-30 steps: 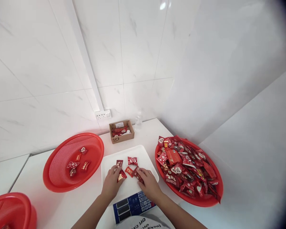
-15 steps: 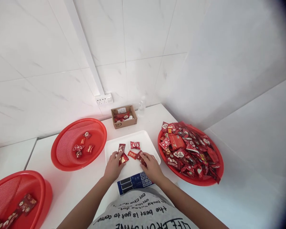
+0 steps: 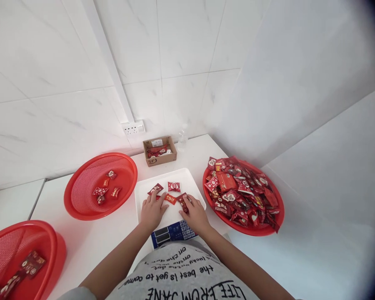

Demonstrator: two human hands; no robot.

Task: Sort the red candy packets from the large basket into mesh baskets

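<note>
Several red wrapped packets lie on the white tray point(image 3: 171, 217) of a scale with a blue keypad point(image 3: 171, 234). My left hand point(image 3: 152, 209) rests over the tray's left part, fingers apart, touching a red packet mostly hidden under it; a dark red packet point(image 3: 155, 188) lies at its fingertips. My right hand point(image 3: 195, 212) has its thumb and fingers round a dark red packet point(image 3: 183, 202) lying on the tray. Between the hands is a bright red packet point(image 3: 170, 199). A pink-red packet point(image 3: 174, 186) lies behind it.
A heaped red basket of packets point(image 3: 243, 196) stands at the right. Two red baskets, at the left point(image 3: 90, 183) and lower left point(image 3: 51, 250), hold a few packets. Behind the tray are a small cardboard box point(image 3: 161, 160) and a clear bottle point(image 3: 182, 139).
My left hand has moved slightly forward, and the dark red packet by it has turned to a slant. The middle packet has shifted left and turned. The camera view has shifted slightly.
</note>
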